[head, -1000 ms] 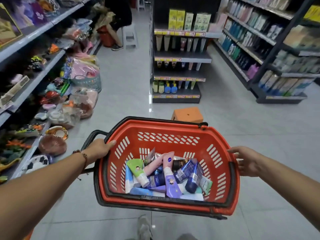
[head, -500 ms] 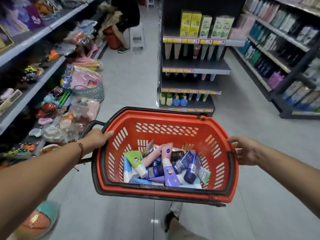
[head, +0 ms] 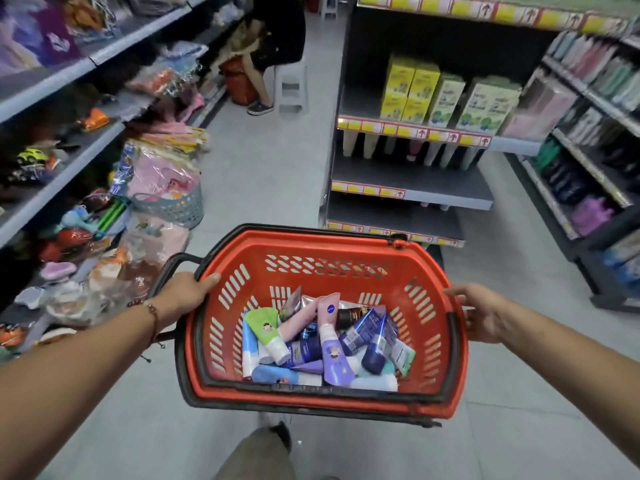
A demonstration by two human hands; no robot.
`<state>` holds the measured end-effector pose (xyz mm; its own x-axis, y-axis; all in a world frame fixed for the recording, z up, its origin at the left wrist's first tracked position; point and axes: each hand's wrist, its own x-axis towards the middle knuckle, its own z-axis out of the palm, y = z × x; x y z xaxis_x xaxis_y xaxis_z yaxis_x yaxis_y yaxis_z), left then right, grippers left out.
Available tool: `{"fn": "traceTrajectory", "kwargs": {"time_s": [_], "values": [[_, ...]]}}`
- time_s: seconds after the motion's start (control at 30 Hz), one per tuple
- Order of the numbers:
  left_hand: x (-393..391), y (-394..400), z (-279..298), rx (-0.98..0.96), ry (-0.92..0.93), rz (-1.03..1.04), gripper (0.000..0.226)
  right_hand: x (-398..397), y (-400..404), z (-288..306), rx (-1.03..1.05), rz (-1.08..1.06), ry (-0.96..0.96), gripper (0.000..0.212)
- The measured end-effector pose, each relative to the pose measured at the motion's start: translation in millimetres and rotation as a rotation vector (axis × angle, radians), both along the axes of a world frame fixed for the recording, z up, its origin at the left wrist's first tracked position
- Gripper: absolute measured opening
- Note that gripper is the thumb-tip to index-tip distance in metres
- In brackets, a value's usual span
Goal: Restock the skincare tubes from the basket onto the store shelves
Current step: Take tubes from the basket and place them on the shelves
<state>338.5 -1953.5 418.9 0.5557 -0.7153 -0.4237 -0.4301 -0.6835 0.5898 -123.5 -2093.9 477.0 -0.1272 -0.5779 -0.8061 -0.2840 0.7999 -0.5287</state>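
Note:
A red plastic basket with black handles hangs in front of me, carried at both sides. My left hand grips its left rim, and my right hand holds the right rim. Inside lies a heap of several skincare tubes in pink, purple, green, blue and white. Straight ahead stands a dark end shelf unit with yellow and red price strips. Upside-down tubes hang in a row under its boxed goods, and its middle shelf board is bare.
Toy shelves line the left side, with bagged goods and a grey basket piled on the floor beside them. A person sits on a white stool far down the left aisle. Cosmetic shelves run along the right.
I have walked forward with the basket, so the end shelf unit is much closer and larger. Both hands keep the same hold on the rim.

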Motion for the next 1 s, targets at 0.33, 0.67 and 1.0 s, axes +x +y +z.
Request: {"fn": "traceTrajectory", "kwargs": {"time_s": [0.33,0.67,1.0], "values": [[107,-190,-58,0.111,0.019,-0.049,0.049,114,-196,-51,0.041,0.004,0.036,0.025],[233,-226,-134,0.107,0.151,0.188,0.074,266,-350,-108,0.029,0.267,0.022,0.040],[197,-179,-226,0.252,0.281,0.808,0.058,470,-468,-261,-0.006,0.799,0.150,0.005]]}}
